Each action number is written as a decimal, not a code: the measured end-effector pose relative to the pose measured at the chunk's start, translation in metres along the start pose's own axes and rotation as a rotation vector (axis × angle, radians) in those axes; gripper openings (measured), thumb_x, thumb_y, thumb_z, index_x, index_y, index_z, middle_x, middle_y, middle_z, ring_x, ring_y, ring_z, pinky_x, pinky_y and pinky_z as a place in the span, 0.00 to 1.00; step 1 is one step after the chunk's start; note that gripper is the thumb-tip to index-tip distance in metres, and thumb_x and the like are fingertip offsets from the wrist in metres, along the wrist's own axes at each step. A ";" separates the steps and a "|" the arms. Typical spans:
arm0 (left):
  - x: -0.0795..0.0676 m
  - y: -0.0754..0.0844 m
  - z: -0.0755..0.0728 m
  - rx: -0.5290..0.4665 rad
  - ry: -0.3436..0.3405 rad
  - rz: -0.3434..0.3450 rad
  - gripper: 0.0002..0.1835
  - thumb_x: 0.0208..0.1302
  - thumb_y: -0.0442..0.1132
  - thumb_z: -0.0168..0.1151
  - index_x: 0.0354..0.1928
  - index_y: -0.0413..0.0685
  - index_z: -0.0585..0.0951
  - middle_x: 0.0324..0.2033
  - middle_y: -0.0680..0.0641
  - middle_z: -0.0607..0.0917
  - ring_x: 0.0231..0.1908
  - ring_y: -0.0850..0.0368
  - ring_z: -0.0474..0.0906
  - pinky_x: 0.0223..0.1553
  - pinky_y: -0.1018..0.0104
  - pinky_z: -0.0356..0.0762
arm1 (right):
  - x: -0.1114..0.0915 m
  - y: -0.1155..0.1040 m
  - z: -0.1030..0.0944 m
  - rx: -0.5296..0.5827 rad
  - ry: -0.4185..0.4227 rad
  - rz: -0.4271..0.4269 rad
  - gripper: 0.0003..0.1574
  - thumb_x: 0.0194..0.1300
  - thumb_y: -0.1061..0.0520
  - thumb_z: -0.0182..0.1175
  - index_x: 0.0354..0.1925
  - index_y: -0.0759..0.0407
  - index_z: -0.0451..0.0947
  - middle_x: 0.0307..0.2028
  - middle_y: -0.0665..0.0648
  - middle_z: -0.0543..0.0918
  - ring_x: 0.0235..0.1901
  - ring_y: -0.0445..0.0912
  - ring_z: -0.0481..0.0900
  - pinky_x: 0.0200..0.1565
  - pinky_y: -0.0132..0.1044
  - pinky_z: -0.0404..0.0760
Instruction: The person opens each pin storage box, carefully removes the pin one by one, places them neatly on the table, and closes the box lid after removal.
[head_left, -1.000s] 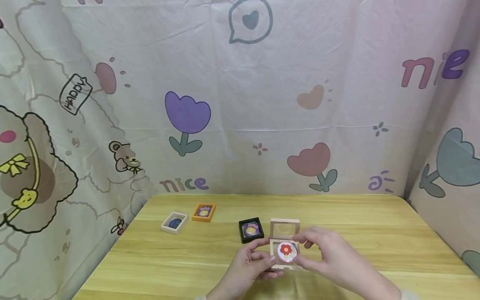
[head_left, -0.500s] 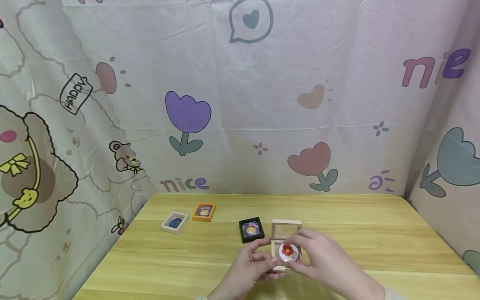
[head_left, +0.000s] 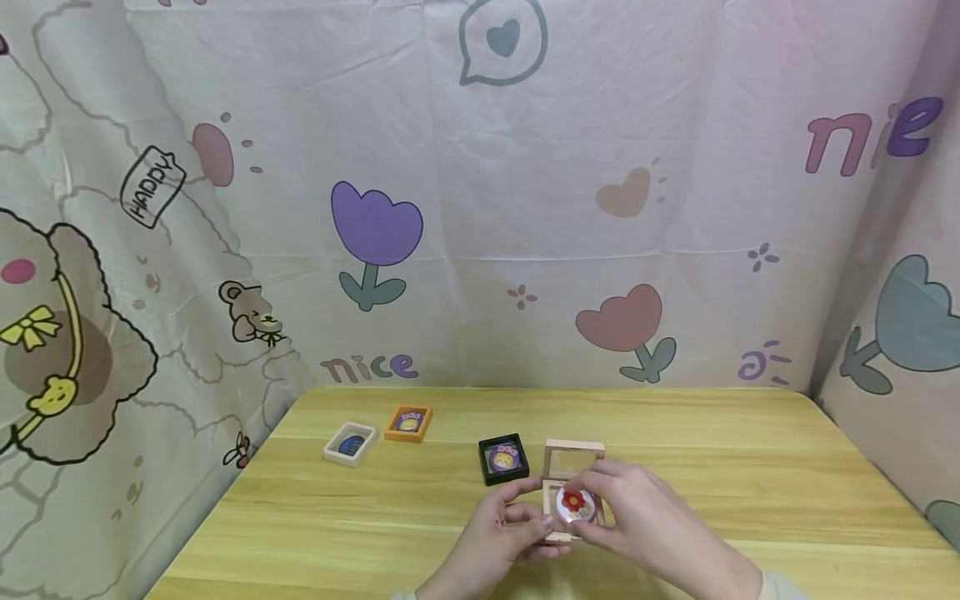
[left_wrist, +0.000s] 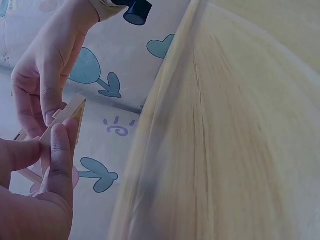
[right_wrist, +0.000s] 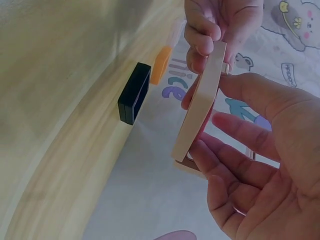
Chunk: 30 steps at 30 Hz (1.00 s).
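A beige hinged display case (head_left: 573, 446) stands with its lid raised at the back. My left hand (head_left: 501, 533) grips its left side, thumb on the front corner; the left wrist view also shows fingers and thumb pinching the case (left_wrist: 67, 114). Over the clear film of the base lies a round white badge (head_left: 576, 505) with a red flower. My right hand (head_left: 637, 512) pinches it, index finger at the top edge and thumb at the lower edge. In the right wrist view the case wall (right_wrist: 201, 102) hides most of the badge, and my right fingers (right_wrist: 240, 155) reach behind it.
Just left of the case, a black display frame (head_left: 504, 459) holds a purple-and-yellow badge. Farther left on the wooden table (head_left: 300, 533) are an orange frame (head_left: 408, 424) and a white frame (head_left: 350, 444). A printed curtain (head_left: 480, 167) hangs behind the table.
My right hand has moved left, its fingers now closing over the badge. The case has shifted slightly right with my left hand still on it. The other frames have stayed put.
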<state>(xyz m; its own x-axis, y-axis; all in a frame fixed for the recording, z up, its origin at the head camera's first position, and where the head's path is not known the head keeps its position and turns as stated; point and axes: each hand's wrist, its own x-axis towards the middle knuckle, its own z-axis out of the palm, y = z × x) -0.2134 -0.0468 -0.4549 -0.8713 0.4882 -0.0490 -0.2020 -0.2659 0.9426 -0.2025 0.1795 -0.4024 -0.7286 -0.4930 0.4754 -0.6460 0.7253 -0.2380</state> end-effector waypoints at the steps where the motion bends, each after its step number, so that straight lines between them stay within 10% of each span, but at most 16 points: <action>1: 0.000 0.000 0.000 -0.001 -0.003 0.000 0.37 0.75 0.28 0.63 0.80 0.31 0.59 0.39 0.45 0.88 0.40 0.51 0.93 0.47 0.64 0.93 | 0.000 0.000 0.000 -0.002 0.005 -0.006 0.17 0.57 0.49 0.83 0.43 0.44 0.88 0.37 0.37 0.86 0.33 0.28 0.75 0.34 0.29 0.82; 30: 0.000 -0.003 0.001 0.019 -0.004 0.020 0.37 0.74 0.27 0.65 0.79 0.32 0.61 0.37 0.47 0.89 0.38 0.52 0.93 0.44 0.66 0.93 | -0.001 -0.011 0.011 -0.174 0.102 0.023 0.15 0.54 0.39 0.82 0.34 0.37 0.86 0.36 0.35 0.85 0.30 0.26 0.72 0.37 0.35 0.75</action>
<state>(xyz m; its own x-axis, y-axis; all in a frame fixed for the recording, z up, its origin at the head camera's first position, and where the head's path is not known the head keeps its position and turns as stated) -0.2127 -0.0451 -0.4573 -0.8734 0.4862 -0.0290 -0.1761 -0.2596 0.9495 -0.1970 0.1670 -0.4099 -0.7103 -0.4301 0.5572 -0.5737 0.8124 -0.1043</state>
